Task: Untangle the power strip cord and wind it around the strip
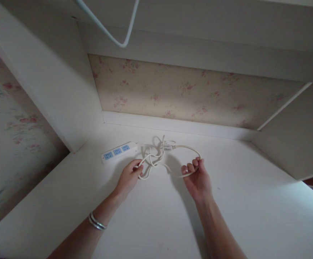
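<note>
A white power strip (118, 151) with three blue socket panels lies on the white desktop, left of centre. Its cream power cord (156, 163) runs off the right end into a loose tangle of loops. My left hand (129, 175) is closed on a loop at the tangle's left side, just below the strip. On the right, my right hand (197, 178) has its fingers curled round another stretch of the same cord, which bows out in an arc. The cord's plug (168, 147) appears at the back of the tangle, between the hands.
The white desktop (151, 223) ends at a low back ledge (172, 124) under floral wallpaper (156, 90). A white side panel (48, 79) stands at left, another panel (296, 136) at right. Overhead hangs a bent pale rod (122, 45) below a shelf.
</note>
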Demonstrator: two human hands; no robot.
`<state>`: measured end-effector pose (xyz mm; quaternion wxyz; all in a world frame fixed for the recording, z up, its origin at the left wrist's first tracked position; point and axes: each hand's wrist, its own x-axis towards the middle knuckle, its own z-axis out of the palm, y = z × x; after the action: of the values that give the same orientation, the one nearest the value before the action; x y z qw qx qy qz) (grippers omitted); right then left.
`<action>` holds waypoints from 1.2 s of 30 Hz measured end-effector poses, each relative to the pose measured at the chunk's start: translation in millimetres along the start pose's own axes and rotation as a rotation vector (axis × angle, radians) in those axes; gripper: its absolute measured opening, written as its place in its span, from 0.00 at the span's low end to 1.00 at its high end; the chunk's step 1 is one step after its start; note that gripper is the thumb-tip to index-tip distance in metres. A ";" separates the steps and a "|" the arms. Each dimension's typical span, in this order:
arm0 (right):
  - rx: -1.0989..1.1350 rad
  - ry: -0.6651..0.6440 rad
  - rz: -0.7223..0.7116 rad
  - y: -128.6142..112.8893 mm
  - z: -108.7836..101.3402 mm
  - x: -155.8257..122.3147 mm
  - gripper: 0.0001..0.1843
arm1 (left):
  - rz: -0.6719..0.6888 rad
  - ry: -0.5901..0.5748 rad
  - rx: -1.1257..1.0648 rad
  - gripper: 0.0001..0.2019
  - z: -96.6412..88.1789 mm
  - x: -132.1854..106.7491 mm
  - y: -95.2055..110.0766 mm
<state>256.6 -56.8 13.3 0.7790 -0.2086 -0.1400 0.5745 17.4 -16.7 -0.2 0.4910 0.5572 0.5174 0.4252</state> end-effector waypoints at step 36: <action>-0.456 0.349 -0.354 -3.2 -19.6 14.4 0.18 | 0.028 0.211 -0.173 0.16 -12.4 -4.5 -5.0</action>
<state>272.6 -47.1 -2.5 0.8122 -0.4453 -0.1635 0.3396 3.9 -20.0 -3.0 0.4739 0.4722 0.5198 0.5313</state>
